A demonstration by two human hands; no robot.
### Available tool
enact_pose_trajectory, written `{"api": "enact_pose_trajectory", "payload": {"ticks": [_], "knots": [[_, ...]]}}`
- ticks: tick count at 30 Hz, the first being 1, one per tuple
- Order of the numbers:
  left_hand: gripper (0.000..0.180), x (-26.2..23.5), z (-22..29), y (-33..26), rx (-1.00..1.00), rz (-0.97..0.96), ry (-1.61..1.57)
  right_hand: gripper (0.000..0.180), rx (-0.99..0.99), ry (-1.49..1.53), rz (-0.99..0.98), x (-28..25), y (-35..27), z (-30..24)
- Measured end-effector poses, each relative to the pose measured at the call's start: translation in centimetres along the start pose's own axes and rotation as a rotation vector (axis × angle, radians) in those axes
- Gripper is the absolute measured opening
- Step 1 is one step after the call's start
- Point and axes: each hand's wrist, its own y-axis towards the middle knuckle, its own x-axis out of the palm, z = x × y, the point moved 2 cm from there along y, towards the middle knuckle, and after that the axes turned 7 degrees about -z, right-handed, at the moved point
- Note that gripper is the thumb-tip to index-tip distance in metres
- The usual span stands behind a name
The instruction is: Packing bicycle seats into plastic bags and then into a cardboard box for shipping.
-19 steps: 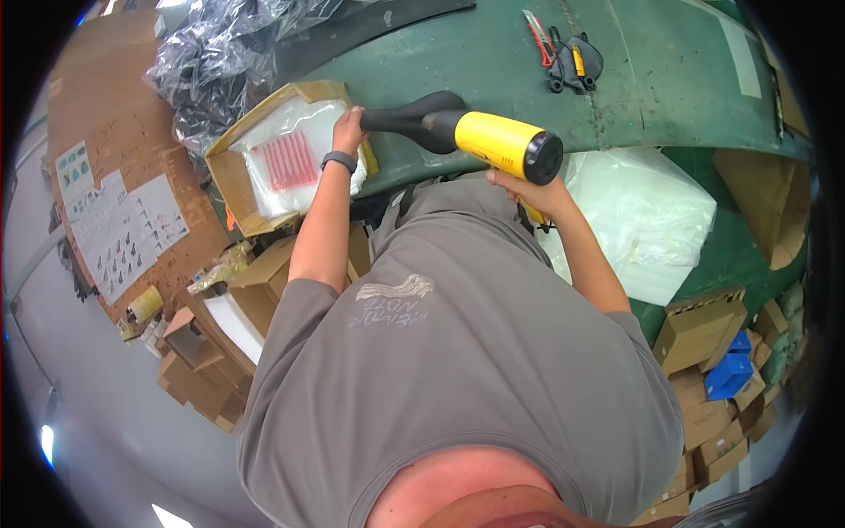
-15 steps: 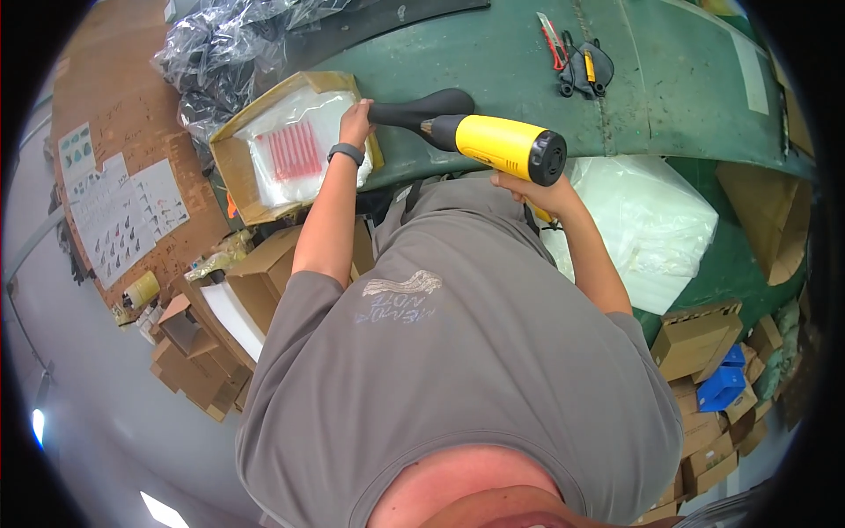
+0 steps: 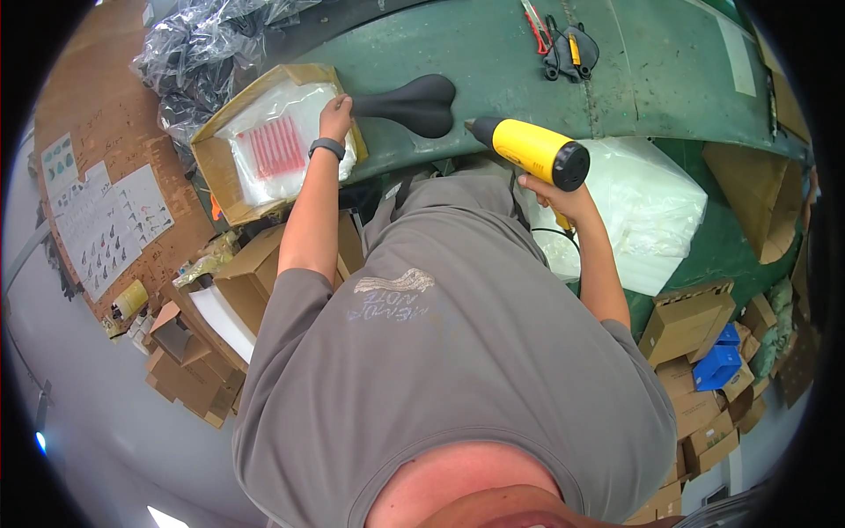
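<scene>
A black bicycle saddle is held over the green table by its narrow nose, with my left hand closed on that end. Its two wide lobes point right. My right hand grips the handle of a yellow heat gun with a black rear cap. The gun's dark nozzle points left at the saddle's wide end, a small gap apart from it. Most of the gun's handle is hidden behind my fingers.
Left of the saddle stands an open carton lined with white plastic, red print showing. Clear plastic bags heap behind it. A red cutter and a dark pouch lie on the green table. White wrapped stacks sit at right.
The heat gun has moved right, away from the saddle, which now shows its wide end more fully. My left hand still holds the nose. The whole view has shifted slightly.
</scene>
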Motion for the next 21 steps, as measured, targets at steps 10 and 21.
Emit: {"api": "enact_pose_trajectory", "payload": {"ticks": [10,21], "knots": [[0.039,0.7,1.5,-1.3,0.072,-0.032,-0.023,0.040,-0.118,-0.149,-0.128,6.0,2.9,-5.3],[0.036,-0.6,0.7,-1.7,0.128,-0.062,0.033,0.047,-0.048,-0.041,-0.195,4.7,3.3,-5.2]]}}
